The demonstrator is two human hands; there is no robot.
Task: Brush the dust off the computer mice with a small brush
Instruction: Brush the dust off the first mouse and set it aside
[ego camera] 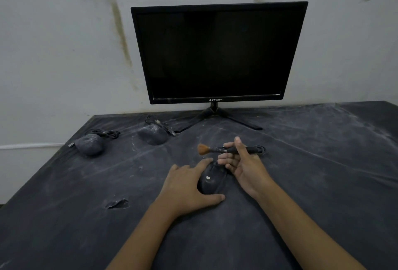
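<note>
**OP:** Entry. I read the left hand (185, 185) as spread flat on the cloth, thumb and forefinger bracketing the near mouse (210, 180), which lies mid-table. The right hand (243, 162) pinches the brush (215, 150) by its handle between thumb and forefinger. The bristles point left and are raised just beyond the mouse, not touching it.

**OBS:** Risks?

**OP:** Three, as I judge.
- The bracing hand bears only on the mouse's left side and near end, so a stroke toward the right could skid it.
- The dusty cloth (301, 183) is creased, so swept powder may settle back on the shell or cling to the fingers.
- The pinch looks light and sits mid-handle, so firm pressure could twist the brush.

**OBS:** The other mice?

**OP:** The left mouse (90, 144) and the back mouse (153, 134) sit well apart from the hands at the far left. Both are powdered, with cables beside them. I judge them not yet brushed.
</note>
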